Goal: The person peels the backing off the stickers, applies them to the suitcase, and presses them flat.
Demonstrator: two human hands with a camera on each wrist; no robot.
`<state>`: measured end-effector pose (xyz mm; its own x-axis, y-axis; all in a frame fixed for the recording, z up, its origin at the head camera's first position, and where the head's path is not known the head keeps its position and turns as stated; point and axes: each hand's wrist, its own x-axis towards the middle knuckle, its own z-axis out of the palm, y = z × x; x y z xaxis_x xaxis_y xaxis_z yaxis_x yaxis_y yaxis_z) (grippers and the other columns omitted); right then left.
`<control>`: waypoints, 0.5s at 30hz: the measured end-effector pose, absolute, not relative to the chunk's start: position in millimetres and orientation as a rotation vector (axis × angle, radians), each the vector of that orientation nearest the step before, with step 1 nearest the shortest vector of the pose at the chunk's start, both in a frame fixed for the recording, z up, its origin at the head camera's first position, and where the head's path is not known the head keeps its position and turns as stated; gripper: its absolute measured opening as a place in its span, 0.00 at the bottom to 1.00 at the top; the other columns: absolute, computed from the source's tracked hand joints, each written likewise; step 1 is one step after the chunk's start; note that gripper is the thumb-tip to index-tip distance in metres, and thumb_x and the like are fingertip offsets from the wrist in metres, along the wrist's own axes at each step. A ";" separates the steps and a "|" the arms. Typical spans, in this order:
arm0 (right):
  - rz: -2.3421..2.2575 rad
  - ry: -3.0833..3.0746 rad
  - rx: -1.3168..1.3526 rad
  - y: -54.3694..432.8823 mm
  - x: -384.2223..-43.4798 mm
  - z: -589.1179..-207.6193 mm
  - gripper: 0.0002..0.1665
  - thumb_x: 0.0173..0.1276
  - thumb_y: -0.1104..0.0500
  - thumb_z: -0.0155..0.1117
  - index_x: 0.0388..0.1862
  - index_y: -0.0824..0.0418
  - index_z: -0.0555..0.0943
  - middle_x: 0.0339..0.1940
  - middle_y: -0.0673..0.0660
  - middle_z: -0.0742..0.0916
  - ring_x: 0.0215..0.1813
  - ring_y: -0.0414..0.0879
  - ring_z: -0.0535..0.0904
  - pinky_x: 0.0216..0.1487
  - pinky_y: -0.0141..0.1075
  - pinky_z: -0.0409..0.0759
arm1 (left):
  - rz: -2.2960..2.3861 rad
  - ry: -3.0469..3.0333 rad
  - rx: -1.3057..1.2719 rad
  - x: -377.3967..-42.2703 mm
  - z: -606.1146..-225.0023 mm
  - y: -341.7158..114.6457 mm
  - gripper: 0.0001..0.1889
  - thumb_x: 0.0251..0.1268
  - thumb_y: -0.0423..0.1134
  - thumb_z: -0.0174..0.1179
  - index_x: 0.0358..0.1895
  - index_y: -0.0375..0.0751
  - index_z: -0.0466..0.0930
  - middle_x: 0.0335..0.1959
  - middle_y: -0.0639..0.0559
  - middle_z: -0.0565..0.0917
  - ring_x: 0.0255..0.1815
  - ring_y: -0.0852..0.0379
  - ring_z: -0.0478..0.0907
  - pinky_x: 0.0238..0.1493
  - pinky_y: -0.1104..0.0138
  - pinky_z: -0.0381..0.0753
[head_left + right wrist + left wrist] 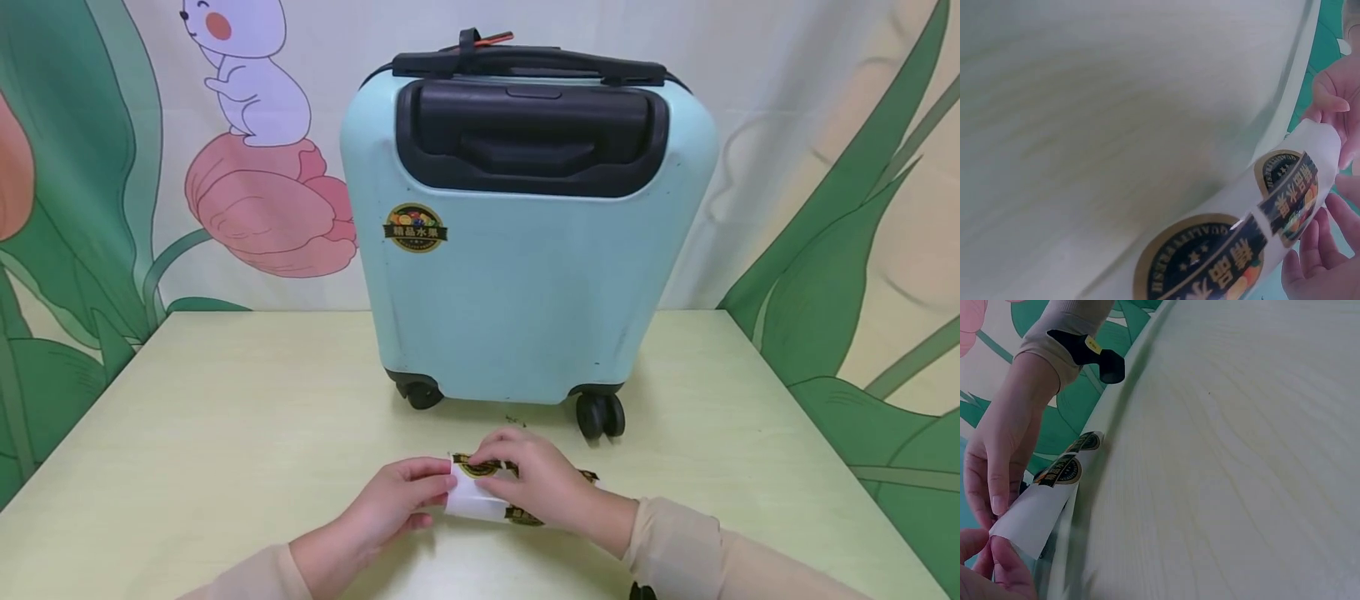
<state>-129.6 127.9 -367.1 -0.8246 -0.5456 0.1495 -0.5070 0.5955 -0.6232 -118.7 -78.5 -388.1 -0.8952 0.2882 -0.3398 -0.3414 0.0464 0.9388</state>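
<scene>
A curled white sheet of fruit stickers (474, 505) sits between my hands in the head view. Its round black-and-gold stickers (1288, 194) carry fruit pictures and lettering. My left hand (390, 504) pinches the sheet's left end between thumb and fingers. Bent over the same end, my right hand (543, 475) has thumb and fingertips at the sheet's upper edge, around the leftmost sticker (478, 469). Part of the sheet is hidden behind the right hand. Just beyond stands an upright light-blue suitcase (517, 292), with one matching sticker (416, 228) on its upper left.
The suitcase rests on black wheels (600, 415) on a pale wooden table (187, 433). A black handle (528, 62) crosses its top. Behind the table hangs a cloth (795, 142) printed with leaves, flowers and a white animal.
</scene>
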 end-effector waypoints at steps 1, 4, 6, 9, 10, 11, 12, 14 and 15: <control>-1.051 2.755 -0.913 127.4 -129.5 -367.0 0.13 0.61 0.58 0.67 0.45 0.55 0.83 0.45 0.47 0.81 0.47 0.41 0.76 0.47 0.37 0.76 | 1.902 1.897 -0.053 -118.2 -388.0 -77.9 0.21 0.59 0.40 0.63 0.52 0.31 0.76 0.30 0.53 0.80 0.30 0.61 0.75 0.26 0.73 0.72; -1.061 2.752 -0.930 125.9 -129.1 -367.2 0.14 0.59 0.59 0.68 0.45 0.56 0.83 0.44 0.46 0.81 0.47 0.40 0.76 0.47 0.35 0.76 | 1.900 1.921 -0.055 -117.0 -388.3 -76.4 0.21 0.60 0.42 0.62 0.52 0.31 0.77 0.29 0.54 0.80 0.30 0.61 0.74 0.27 0.72 0.71; -1.056 2.756 -0.942 125.4 -128.8 -368.2 0.14 0.59 0.59 0.68 0.46 0.57 0.83 0.44 0.46 0.81 0.47 0.40 0.76 0.47 0.34 0.76 | 1.898 1.942 -0.055 -116.0 -389.1 -75.2 0.21 0.60 0.42 0.62 0.51 0.31 0.77 0.28 0.54 0.80 0.30 0.61 0.74 0.27 0.71 0.70; -1.052 2.770 -0.959 125.1 -128.6 -369.8 0.14 0.59 0.60 0.68 0.46 0.57 0.83 0.44 0.46 0.81 0.47 0.40 0.76 0.47 0.34 0.76 | 1.880 1.977 -0.043 -114.7 -389.7 -73.7 0.20 0.59 0.42 0.63 0.50 0.32 0.79 0.31 0.56 0.80 0.31 0.60 0.72 0.27 0.70 0.68; -1.052 2.776 -0.967 125.1 -128.5 -370.3 0.14 0.59 0.60 0.68 0.45 0.57 0.83 0.44 0.47 0.81 0.47 0.39 0.76 0.47 0.34 0.76 | 1.874 1.988 -0.029 -114.4 -389.9 -73.3 0.19 0.59 0.42 0.63 0.49 0.32 0.79 0.32 0.56 0.81 0.31 0.60 0.72 0.27 0.70 0.67; -1.060 2.779 -0.971 125.2 -128.3 -370.9 0.14 0.59 0.60 0.68 0.45 0.57 0.83 0.44 0.47 0.82 0.46 0.39 0.76 0.48 0.34 0.76 | 1.866 2.001 -0.015 -114.2 -390.2 -72.8 0.19 0.59 0.42 0.63 0.48 0.32 0.80 0.33 0.56 0.81 0.32 0.60 0.71 0.27 0.70 0.67; -1.068 2.783 -0.975 125.1 -128.1 -371.5 0.13 0.59 0.60 0.68 0.44 0.57 0.83 0.43 0.47 0.82 0.46 0.39 0.76 0.47 0.34 0.76 | 1.861 2.011 -0.002 -113.9 -390.6 -72.3 0.18 0.58 0.42 0.64 0.48 0.32 0.80 0.35 0.56 0.81 0.32 0.59 0.70 0.27 0.70 0.66; -1.097 2.785 -0.977 124.7 -127.9 -372.6 0.12 0.59 0.61 0.69 0.43 0.57 0.82 0.42 0.46 0.82 0.44 0.38 0.77 0.47 0.33 0.76 | 1.860 2.019 0.017 -113.7 -391.6 -71.5 0.17 0.58 0.41 0.64 0.47 0.32 0.81 0.37 0.56 0.81 0.32 0.59 0.68 0.26 0.70 0.64; -1.117 2.781 -0.975 124.5 -127.8 -373.0 0.11 0.58 0.61 0.69 0.41 0.56 0.82 0.41 0.46 0.83 0.44 0.38 0.77 0.46 0.33 0.76 | 1.863 2.024 0.021 -113.6 -392.1 -71.2 0.17 0.58 0.41 0.64 0.46 0.32 0.82 0.38 0.55 0.81 0.32 0.59 0.68 0.26 0.71 0.64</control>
<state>-127.8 124.5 -373.0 -0.8086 -0.5423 0.2284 -0.5496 0.5573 -0.6224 -113.6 -71.2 -392.1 -0.9244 0.2689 -0.2705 -0.2474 0.1172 0.9618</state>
